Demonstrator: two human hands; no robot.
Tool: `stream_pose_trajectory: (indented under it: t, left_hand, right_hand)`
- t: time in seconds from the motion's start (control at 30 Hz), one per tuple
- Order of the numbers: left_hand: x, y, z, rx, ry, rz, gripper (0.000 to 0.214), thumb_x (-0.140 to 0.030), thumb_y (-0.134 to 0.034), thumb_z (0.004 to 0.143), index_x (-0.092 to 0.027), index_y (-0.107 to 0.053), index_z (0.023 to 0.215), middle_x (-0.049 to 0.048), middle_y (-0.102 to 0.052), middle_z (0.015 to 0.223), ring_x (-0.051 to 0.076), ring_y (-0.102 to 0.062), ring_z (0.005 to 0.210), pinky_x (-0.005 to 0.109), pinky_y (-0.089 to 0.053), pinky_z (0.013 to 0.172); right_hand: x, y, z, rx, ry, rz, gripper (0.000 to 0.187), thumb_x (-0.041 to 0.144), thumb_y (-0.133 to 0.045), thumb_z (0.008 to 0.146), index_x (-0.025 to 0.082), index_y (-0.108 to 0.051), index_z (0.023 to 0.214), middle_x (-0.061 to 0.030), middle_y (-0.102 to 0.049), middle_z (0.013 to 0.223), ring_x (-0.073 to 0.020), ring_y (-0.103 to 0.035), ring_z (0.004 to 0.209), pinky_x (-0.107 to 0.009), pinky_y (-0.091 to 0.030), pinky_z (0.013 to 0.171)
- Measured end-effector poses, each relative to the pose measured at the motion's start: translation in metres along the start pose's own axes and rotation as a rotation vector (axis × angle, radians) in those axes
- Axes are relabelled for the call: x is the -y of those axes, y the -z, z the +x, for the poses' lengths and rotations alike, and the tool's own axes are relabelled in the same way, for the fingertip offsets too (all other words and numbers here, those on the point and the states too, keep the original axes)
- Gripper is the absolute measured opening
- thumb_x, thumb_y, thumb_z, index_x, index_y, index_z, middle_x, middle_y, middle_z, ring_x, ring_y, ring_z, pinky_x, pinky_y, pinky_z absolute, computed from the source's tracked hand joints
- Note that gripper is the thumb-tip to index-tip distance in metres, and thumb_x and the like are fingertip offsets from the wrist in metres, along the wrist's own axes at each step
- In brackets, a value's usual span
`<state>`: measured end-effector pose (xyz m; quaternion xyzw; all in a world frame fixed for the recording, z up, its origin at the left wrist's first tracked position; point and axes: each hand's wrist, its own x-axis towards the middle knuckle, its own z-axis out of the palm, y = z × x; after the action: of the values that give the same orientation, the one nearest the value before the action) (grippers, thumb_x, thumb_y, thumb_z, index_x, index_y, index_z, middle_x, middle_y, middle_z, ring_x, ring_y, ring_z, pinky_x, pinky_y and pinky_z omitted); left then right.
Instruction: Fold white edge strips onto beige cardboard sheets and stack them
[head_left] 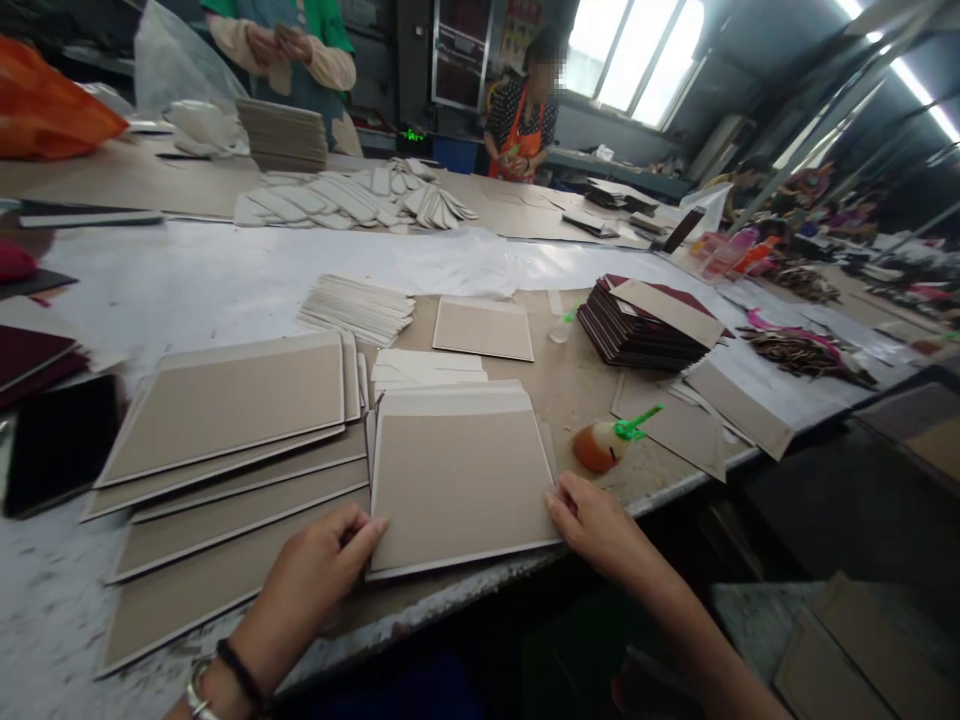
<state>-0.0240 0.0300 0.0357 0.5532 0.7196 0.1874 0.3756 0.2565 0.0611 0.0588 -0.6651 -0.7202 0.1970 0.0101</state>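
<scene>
Plainly, left hand (319, 560) and right hand (596, 525) pinch one panel (461, 475) — bottle (598, 447), fanned boards (225, 415) nearby.

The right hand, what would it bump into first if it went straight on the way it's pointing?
The beige panel, most likely: the right hand is at its right edge, pointing inward across it. Whether it would push the panel or slide over it, the picture can't settle.
</scene>
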Motion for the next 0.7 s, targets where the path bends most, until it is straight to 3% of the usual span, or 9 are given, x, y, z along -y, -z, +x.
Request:
stream_pose_trajectory:
  t: [0.3,0.7]
  left_hand:
    - [-0.0025,0.0005,-0.0050,-0.046,-0.030,-0.018,0.036,-0.053,-0.039,0.067,-0.020,-0.043,0.053,-0.0021,-0.046,0.047,0.015,-0.044,0.052,0.025,-0.029,0.053]
    - [-0.0033,0.0002,-0.0054,-0.039,-0.046,0.035,0.035,-0.053,-0.037,0.068,-0.020,-0.043,0.056,-0.0023,-0.045,0.049,0.014,-0.042,0.052,0.025,-0.028,0.054]
  right_hand:
    - [-0.0100,-0.0088,0.0051,-0.020,0.044,-0.008,0.021,0.031,-0.036,0.082,0.021,-0.034,0.064,0.0013,-0.045,0.061,-0.0116,-0.040,0.055,-0.025,-0.021,0.052]
    - [-0.0029,-0.0031,0.0038,0.023,-0.010,-0.080,0.020,0.031,-0.036,0.084,0.021,-0.036,0.067,0.0006,-0.047,0.063,-0.0125,-0.043,0.057,-0.024,-0.021,0.052]
